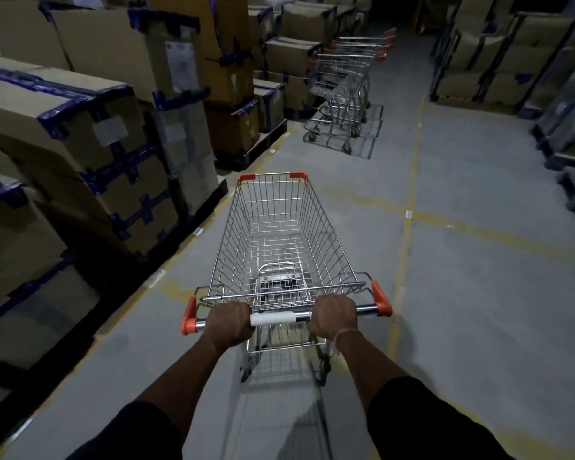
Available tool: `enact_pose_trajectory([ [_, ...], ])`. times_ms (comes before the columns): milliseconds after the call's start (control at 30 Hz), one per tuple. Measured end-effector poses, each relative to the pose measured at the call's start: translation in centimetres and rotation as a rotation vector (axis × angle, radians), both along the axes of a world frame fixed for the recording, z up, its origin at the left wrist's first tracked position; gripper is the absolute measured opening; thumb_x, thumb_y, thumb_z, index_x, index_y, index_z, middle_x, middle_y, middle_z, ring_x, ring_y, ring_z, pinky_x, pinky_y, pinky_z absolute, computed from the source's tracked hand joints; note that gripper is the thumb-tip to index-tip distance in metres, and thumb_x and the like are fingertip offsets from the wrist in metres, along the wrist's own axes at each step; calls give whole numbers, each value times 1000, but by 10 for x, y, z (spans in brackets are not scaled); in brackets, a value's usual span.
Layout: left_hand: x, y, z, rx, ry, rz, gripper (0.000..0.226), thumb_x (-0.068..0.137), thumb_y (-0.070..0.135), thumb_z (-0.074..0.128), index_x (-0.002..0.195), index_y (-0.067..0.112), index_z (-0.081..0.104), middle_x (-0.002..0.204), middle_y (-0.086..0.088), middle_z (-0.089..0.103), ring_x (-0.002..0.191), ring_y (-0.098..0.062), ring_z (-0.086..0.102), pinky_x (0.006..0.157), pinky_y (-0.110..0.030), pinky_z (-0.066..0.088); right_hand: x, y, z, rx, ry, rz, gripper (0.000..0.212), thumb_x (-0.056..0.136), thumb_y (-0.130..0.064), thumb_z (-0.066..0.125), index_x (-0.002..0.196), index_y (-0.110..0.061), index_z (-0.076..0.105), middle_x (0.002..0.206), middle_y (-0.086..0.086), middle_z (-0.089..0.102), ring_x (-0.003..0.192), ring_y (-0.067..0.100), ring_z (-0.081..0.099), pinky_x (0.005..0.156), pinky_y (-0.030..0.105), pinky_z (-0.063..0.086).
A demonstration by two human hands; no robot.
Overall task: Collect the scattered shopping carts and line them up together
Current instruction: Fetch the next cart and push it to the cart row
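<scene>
I have the shopping cart (276,240) by its handle bar (281,317), my left hand (230,323) and right hand (334,318) both wrapped tight around the tube on either side of its white sleeve, and the cart sits in the aisle straight ahead of me, its nose aimed toward the row of parked carts (341,94) further up, well apart from it yet. My worry is the approach: if I come in off-line, the basket's front corners could catch the rearmost parked cart's frame instead of sliding in, and shove the row askew. To the cart's left the stacked cardboard boxes (90,134) stand near its path, so a drifting caster could swing the wire side into them. The basket is a thin chrome wire grid, tapering toward the front, with orange plastic caps on its corners and handle ends; the floor (478,260) is smooth grey concrete with worn yellow lines, so I expect it to roll freely.
</scene>
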State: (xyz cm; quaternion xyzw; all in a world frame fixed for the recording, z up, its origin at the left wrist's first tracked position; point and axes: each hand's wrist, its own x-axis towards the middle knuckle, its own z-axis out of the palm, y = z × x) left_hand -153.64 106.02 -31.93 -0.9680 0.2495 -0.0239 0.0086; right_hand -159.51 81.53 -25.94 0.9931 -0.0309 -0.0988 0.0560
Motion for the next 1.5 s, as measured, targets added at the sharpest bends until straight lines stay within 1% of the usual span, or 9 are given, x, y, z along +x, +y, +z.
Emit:
enact_pose_trajectory([
  [400, 168, -82, 0, 54, -11, -28, 37, 46, 35, 89, 58, 18, 59, 49, -2, 56, 39, -27, 57, 38, -26, 41, 165, -79, -3, 33, 31, -85, 24, 84, -33, 62, 100, -17, 68, 101, 3, 69, 94, 23, 66, 76, 31, 47],
  [567, 269, -111, 0, 72, -35, -49, 36, 47, 37, 88, 59, 19, 60, 49, 0, 56, 39, -26, 57, 43, -22, 32, 255, -105, -7, 44, 23, -110, 28, 85, -38, 61, 101, -16, 69, 99, 4, 70, 94, 24, 66, 82, 33, 51],
  [833, 428, -168, 1, 81, -48, -150, 32, 46, 31, 87, 60, 17, 62, 49, -1, 57, 36, -24, 53, 39, -24, 39, 397, -157, -4, 89, 6, -163, 31, 84, -39, 63, 101, -14, 71, 100, 6, 70, 94, 26, 68, 84, 35, 55],
  [967, 492, -203, 5, 159, -18, -134, 25, 67, 37, 78, 74, 16, 67, 64, -3, 67, 53, -26, 65, 48, -28, 34, 459, -186, 1, 100, 45, -204, 25, 79, -37, 65, 92, -16, 70, 95, 5, 69, 90, 26, 68, 79, 33, 54],
  [1100, 552, -237, 2, 147, 20, -167, 37, 46, 36, 89, 61, 15, 62, 51, -3, 58, 38, -26, 55, 40, -24, 37, 515, -220, 3, 119, 63, -232, 27, 79, -42, 70, 73, -22, 53, 77, 0, 60, 81, 23, 67, 74, 32, 54],
  [1200, 600, -272, 5, 158, 26, -166, 28, 67, 39, 79, 76, 15, 66, 65, -4, 66, 53, -27, 64, 47, -29, 43, 563, -254, 3, 130, 56, -242, 29, 77, -40, 71, 69, -23, 49, 71, -4, 51, 73, 21, 60, 73, 30, 54],
  [1267, 628, -295, 10, 140, 18, -186, 26, 83, 40, 65, 93, 17, 67, 82, -3, 71, 71, -27, 68, 56, -29, 38, 592, -274, 4, 138, 66, -251, 33, 77, -36, 71, 62, -22, 45, 66, -6, 49, 72, 19, 61, 76, 31, 56],
  [1333, 661, -319, 10, 110, 2, -196, 27, 87, 41, 60, 98, 18, 66, 87, -2, 71, 76, -26, 69, 59, -29, 36, 627, -297, 4, 133, 62, -249, 35, 78, -35, 70, 61, -23, 43, 65, -7, 51, 73, 18, 63, 77, 33, 57],
  [1500, 748, -377, 4, 72, -1, -146, 27, 66, 39, 80, 75, 17, 68, 62, -1, 66, 52, -25, 64, 46, -27, 43, 714, -359, 8, 87, 90, -203, 25, 82, -38, 67, 72, -23, 51, 68, -3, 50, 75, 20, 62, 73, 30, 52],
])
